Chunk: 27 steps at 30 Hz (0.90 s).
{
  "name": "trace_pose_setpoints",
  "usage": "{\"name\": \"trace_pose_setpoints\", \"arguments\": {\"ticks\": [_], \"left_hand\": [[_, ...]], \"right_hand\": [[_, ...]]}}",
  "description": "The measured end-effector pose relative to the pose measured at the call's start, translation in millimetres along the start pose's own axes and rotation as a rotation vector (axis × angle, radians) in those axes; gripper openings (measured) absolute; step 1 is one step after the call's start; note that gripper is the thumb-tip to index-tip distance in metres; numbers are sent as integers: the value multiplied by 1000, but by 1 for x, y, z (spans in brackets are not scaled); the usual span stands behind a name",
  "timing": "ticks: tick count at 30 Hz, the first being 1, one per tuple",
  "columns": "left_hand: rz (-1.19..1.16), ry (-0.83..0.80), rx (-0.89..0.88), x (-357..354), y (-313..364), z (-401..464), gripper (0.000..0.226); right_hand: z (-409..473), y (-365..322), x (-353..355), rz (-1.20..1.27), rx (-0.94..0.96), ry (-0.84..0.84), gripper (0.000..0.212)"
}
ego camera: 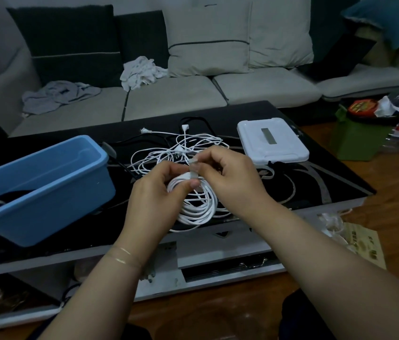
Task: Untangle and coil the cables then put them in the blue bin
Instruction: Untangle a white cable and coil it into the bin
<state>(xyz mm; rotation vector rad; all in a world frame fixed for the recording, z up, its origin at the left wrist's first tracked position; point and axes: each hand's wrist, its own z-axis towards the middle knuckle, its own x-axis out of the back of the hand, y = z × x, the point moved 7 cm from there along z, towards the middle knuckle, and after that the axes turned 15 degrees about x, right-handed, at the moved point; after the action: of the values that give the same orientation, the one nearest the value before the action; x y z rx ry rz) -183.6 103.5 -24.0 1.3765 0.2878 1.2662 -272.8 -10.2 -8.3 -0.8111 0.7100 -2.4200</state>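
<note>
My left hand (159, 190) grips a coiled white cable (198, 204) at its top, above the front of the black table (316, 177). My right hand (232, 173) pinches the cable's connector end (193, 165) just above the coil. Behind the hands lies a tangle of white cables (176, 150) with plugs, and a black cable (193, 120) loops at the back. The blue bin (46, 177) stands at the table's left, tilted toward me, with a dark coiled cable (9, 196) inside.
A white box lid (272, 141) lies on the table's right rear. A sofa (169, 94) with cushions and crumpled clothes runs behind the table. A green container (358, 138) and bottles stand on the floor at right. Papers (362, 244) lie by the table's right front corner.
</note>
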Motion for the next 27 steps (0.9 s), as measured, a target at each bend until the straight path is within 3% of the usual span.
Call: {"name": "trace_pose_setpoints", "arguments": {"ticks": [7, 10, 17, 19, 22, 26, 27], "left_hand": [[-88, -106, 20, 1, 2, 3, 38], [-81, -106, 54, 1, -2, 5, 25], [39, -53, 69, 3, -8, 7, 19], [75, -57, 48, 3, -7, 6, 20], [175, -47, -61, 2, 1, 0, 28], [328, -12, -213, -2, 11, -8, 32], [349, -6, -228, -3, 12, -9, 34]], "right_hand": [[1, -5, -12, 33, 117, -47, 10], [2, -4, -15, 115, 84, -47, 23], [1, 1, -21, 226, 43, -78, 13], [1, 2, -23, 228, 27, -85, 27], [1, 15, -20, 369, -152, -39, 45], [3, 20, -20, 454, -211, -83, 7], [3, 21, -20, 472, -219, -92, 10]]}}
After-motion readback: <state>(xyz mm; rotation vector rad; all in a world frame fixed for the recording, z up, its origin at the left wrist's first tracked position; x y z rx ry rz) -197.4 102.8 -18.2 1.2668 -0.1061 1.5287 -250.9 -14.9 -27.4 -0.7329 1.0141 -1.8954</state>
